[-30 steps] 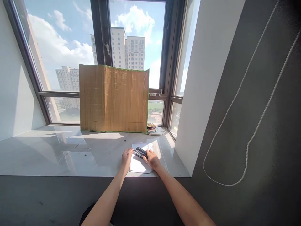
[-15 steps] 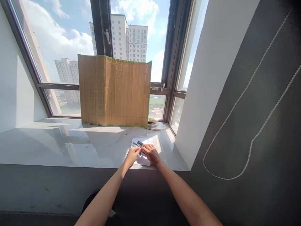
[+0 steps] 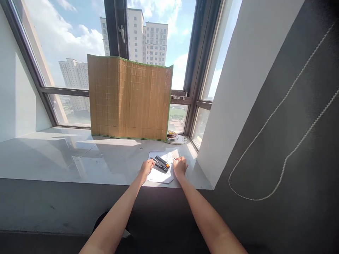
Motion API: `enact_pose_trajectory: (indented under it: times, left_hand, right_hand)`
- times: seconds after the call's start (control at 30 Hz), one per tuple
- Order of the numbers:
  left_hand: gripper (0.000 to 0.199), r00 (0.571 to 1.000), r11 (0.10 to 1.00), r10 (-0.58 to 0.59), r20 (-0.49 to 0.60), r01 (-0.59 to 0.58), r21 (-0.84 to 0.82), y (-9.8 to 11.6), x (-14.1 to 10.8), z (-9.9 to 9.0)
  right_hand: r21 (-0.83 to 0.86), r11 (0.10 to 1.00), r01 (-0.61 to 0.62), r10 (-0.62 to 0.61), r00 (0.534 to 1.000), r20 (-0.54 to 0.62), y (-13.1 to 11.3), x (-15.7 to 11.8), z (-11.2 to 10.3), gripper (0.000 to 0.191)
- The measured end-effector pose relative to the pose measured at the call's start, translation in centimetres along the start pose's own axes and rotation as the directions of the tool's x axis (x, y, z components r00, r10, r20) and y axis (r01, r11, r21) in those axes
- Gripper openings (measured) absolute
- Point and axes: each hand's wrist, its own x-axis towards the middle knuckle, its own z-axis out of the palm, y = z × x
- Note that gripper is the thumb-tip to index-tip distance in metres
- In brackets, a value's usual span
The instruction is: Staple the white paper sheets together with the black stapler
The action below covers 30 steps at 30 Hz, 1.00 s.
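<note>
Overall, the dark-framed window (image 3: 116, 28) dominates, running from ten to one o'clock, with tower blocks visible outside. Below it lies a glossy pale windowsill (image 3: 124, 160), crossed by sunlight and reflections. A tan slatted mat (image 3: 132, 102), edged in green, stands upright at eleven o'clock from the workspace. At two o'clock, a white bead chain (image 3: 255, 200) hangs in a loop against a grey wall (image 3: 307, 106). Stacked plates (image 3: 173, 138) sit at one o'clock, just beside the mat's edge. White paper sheets (image 3: 156, 177) lie near the sill's front edge. The left hand (image 3: 146, 168) is at nine o'clock, fingertips bunched at the stapler's end; a grip cannot be confirmed. The right hand (image 3: 180, 166) is at three o'clock, apart from the stapler, fingers curled together; whether they pinch anything cannot be told. Between the hands, the black stapler (image 3: 163, 167) lies on the paper, apparently unfolded, its arms parting towards ten o'clock. Assessment: the step appears to be fine handling around the unfolded stapler; the next move calls for a precise fingertip pinch and a steady stapler.
</note>
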Motion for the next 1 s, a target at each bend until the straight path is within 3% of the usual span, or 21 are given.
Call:
enact_pose_trajectory:
  times: [0.13, 0.27, 0.4, 0.5, 0.6, 0.67, 0.77, 1.0]
  left_hand:
    - [0.043, 0.999, 1.000, -0.004, 0.034, 0.003, 0.028, 0.2, -0.4, 0.3]
    - [0.046, 0.999, 0.999, 0.003, 0.041, -0.005, 0.036, 0.0, -0.3, 0.4]
    - [0.048, 0.999, 0.999, 0.014, 0.044, -0.016, 0.052, -0.2, -0.1, 0.3]
    - [0.046, 0.999, 0.998, 0.013, 0.035, -0.014, 0.054, -0.1, -0.4, 0.3]
    - [0.046, 1.000, 0.999, 0.009, -0.013, -0.008, 0.040, 0.0, -0.7, 0.4]
    - [0.047, 0.993, 0.996, 0.039, -0.107, -0.030, 0.085, 0.2, -0.4, 0.2]
    - [0.047, 0.963, 0.961, 0.128, -0.237, -0.061, 0.271, 0.9, 1.6, -1.1]
    - [0.011, 0.954, 0.755, 0.217, -0.209, -0.028, 0.655, 2.6, 10.7, -7.6]
  right_hand:
    - [-0.050, 0.982, -0.181, 0.184, 0.980, 0.076, 0.3, 1.6, 0.0, 0.022]
    - [-0.102, 0.973, -0.206, 0.221, 0.961, 0.167, 0.3, 4.2, -0.3, 0.022]
    - [-0.174, 0.967, -0.186, 0.220, 0.955, 0.197, 0.1, 6.0, -0.9, 0.035]
    - [-0.197, 0.968, -0.153, 0.192, 0.962, 0.196, 0.0, 5.6, -1.0, 0.045]
    - [-0.208, 0.977, -0.053, 0.098, 0.972, 0.213, 0.0, 3.9, -0.7, 0.031]
    - [-0.206, 0.977, 0.052, -0.005, 0.975, 0.221, 0.3, 2.6, -0.3, 0.025]
    - [-0.240, 0.951, 0.194, -0.144, 0.967, 0.211, 0.7, 1.3, 0.3, 0.028]
    - [-0.314, 0.914, 0.258, -0.205, 0.960, 0.192, 1.9, 1.6, 1.5, 0.031]
